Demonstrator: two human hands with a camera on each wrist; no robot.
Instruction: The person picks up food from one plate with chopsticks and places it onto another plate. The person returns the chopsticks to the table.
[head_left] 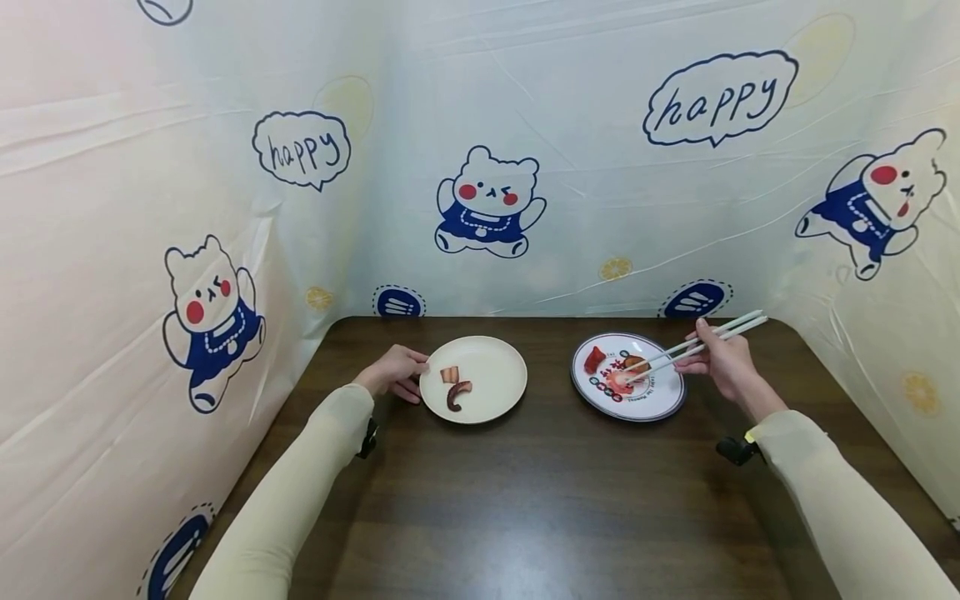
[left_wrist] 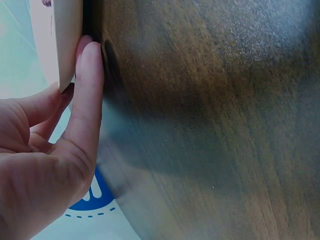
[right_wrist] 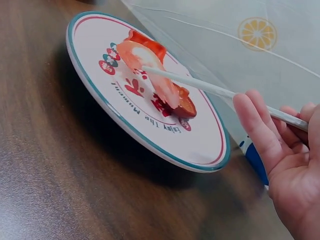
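- Two sleeves (head_left: 296, 500), nearest, reach over one bench (head_left: 540, 492).
- Two plates, well apart: plain plate (head_left: 498, 379), printed plate (head_left: 670, 398).
- Five food pieces: striped piece (head_left: 450, 375) and dark curl (head_left: 453, 399) on the plain one; red piece (head_left: 595, 359), pink piece (right_wrist: 136, 53) and brown piece (right_wrist: 185, 104) on the printed one.
- Left hand (head_left: 393, 372): grip pinching the plain rim; only the left wrist view shows a finger underneath.
- Right hand (head_left: 723, 362): grip holding two chopsticks (head_left: 742, 322); head view shows both, right wrist view clearly just one, tip at the pink piece.

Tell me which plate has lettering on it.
The white plate under the chopsticks bears lettering; the cream plate the left hand grips shows none.
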